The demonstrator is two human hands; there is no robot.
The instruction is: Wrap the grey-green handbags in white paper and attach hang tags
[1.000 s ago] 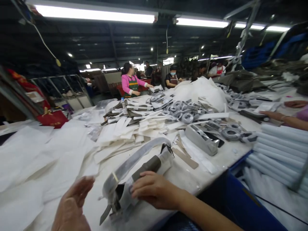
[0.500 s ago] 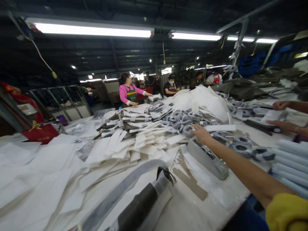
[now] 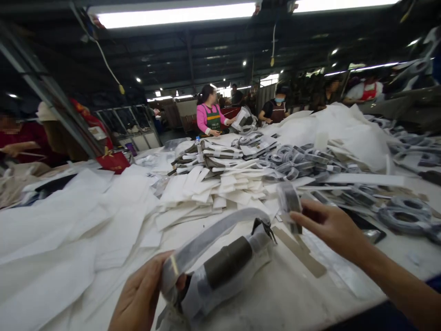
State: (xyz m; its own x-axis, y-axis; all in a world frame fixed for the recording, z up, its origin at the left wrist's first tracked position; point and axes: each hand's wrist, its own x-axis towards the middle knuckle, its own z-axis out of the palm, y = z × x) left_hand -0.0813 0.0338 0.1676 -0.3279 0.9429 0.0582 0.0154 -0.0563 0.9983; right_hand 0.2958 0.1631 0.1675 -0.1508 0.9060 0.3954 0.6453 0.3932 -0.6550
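Note:
My left hand [image 3: 146,289] is closed around the near end of a film-wrapped strap [image 3: 220,225]. That strap arches over a dark olive bag-like piece [image 3: 229,259] partly covered in whitish wrapping, lying on the table. In my right hand [image 3: 327,225], a coil of grey strap in clear film [image 3: 288,204] is pinched between thumb and fingers. It is held above the table, just beyond the far end of the olive piece. Under my right hand lies a flat brown strip [image 3: 299,253].
White sheets [image 3: 51,234] spread over the left side. Ahead are stacked white pads [image 3: 206,188], a heap of wrapped coils [image 3: 296,158] and a white sheet pile [image 3: 354,133]. A co-worker in pink [image 3: 210,112] handles a wrapped piece across the table. A red bag [image 3: 113,162] stands at the left.
My right hand has drawn back from the heap with a coiled strap in it. My left hand has come into view on the film-wrapped strap. The view has turned left.

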